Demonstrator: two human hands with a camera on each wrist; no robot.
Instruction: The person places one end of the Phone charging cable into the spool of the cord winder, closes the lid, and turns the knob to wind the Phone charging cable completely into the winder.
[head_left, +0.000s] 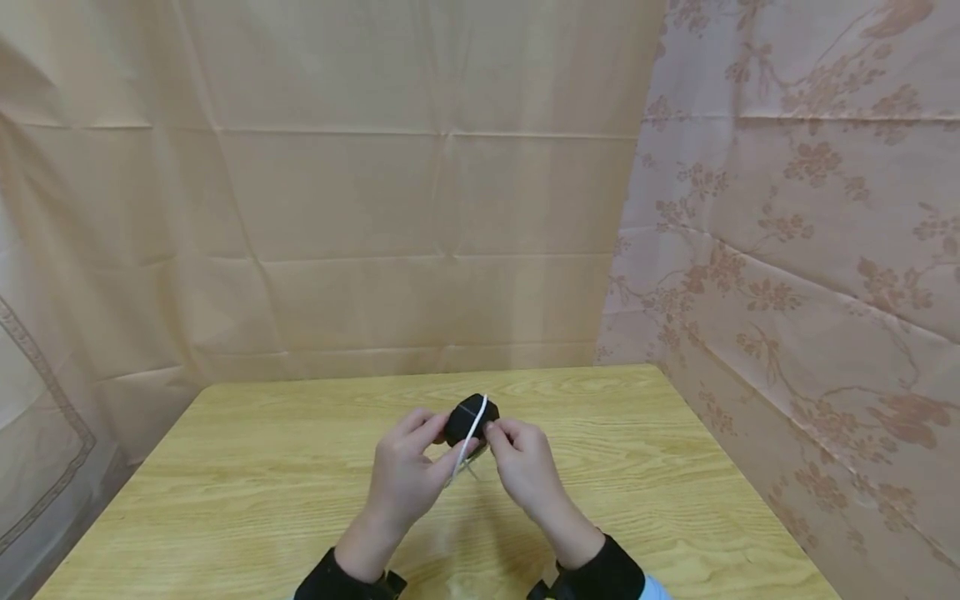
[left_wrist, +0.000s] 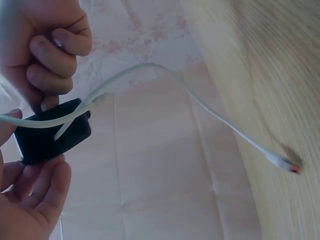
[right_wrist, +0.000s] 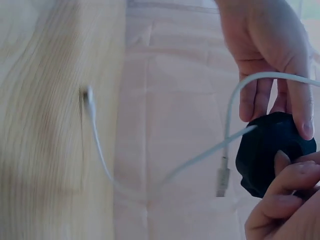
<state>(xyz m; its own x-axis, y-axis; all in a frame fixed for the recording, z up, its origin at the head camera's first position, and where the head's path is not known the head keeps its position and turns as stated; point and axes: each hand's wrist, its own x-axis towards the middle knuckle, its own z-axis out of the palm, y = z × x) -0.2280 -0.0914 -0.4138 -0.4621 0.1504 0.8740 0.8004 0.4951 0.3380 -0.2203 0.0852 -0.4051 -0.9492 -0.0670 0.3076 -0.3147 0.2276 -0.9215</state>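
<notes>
A small black faceted object [head_left: 459, 423] is held up over the table between both hands. My left hand [head_left: 407, 468] grips it from the left, with thumb and fingers on its edges. From the right, my right hand [head_left: 527, 471] pinches its near edge, the other fingers curled in. A thin white cable [left_wrist: 150, 65] crosses the object's face and loops away from it. One metal-tipped connector [right_wrist: 223, 182] hangs beside the object in the right wrist view. The cable's other plug [left_wrist: 282, 162], reddish at its tip, is by the tabletop. Exactly where the cable meets the object is unclear.
The hands are above a light wood-grain table [head_left: 262, 467]. A plain beige curtain [head_left: 337, 208] hangs behind its far edge, and a pink floral curtain [head_left: 787, 250] hangs along the right side.
</notes>
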